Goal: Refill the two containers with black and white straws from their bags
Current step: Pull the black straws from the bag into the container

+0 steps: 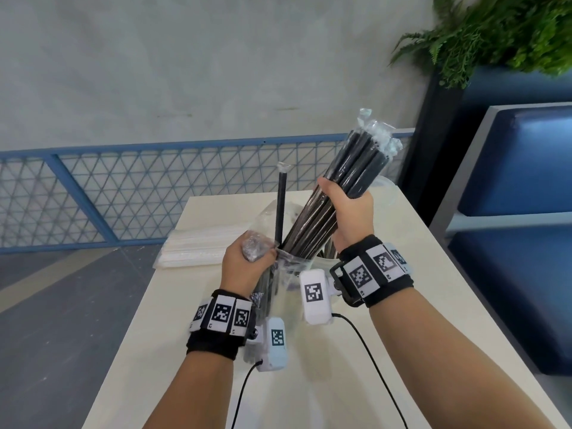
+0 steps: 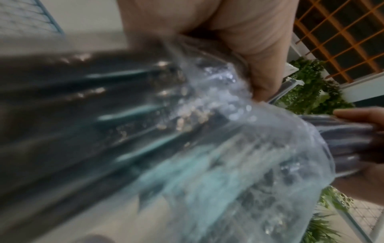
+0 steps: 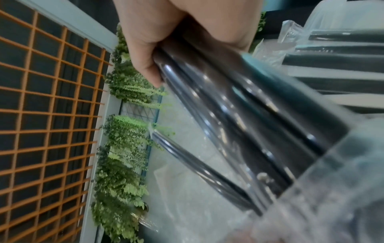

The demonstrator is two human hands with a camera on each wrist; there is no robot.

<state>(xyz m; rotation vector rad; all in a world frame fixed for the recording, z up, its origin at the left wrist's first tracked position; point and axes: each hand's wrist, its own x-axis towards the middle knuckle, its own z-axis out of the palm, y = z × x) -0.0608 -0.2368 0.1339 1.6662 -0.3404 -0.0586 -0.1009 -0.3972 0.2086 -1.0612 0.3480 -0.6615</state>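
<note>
My right hand (image 1: 346, 209) grips a thick bundle of black straws (image 1: 349, 178), each in a clear wrapper, tilted up to the right with its lower ends inside a clear plastic bag (image 1: 286, 264). My left hand (image 1: 247, 261) clutches the crumpled mouth of that bag, seen close in the left wrist view as the bag (image 2: 239, 148). One single black straw (image 1: 281, 209) stands upright out of the bag. The right wrist view shows the straw bundle (image 3: 239, 118) under my right-hand fingers (image 3: 145, 65). A bag of white straws (image 1: 198, 249) lies flat on the table at the left. A container behind the bundle is mostly hidden.
The cream table (image 1: 387, 351) runs away from me, its left edge dropping to a grey floor. A blue mesh railing (image 1: 123, 193) crosses behind it. Blue padded seating (image 1: 520, 212) stands on the right, with a fern planter (image 1: 495, 35) above. Two black cables trail from the wrist cameras.
</note>
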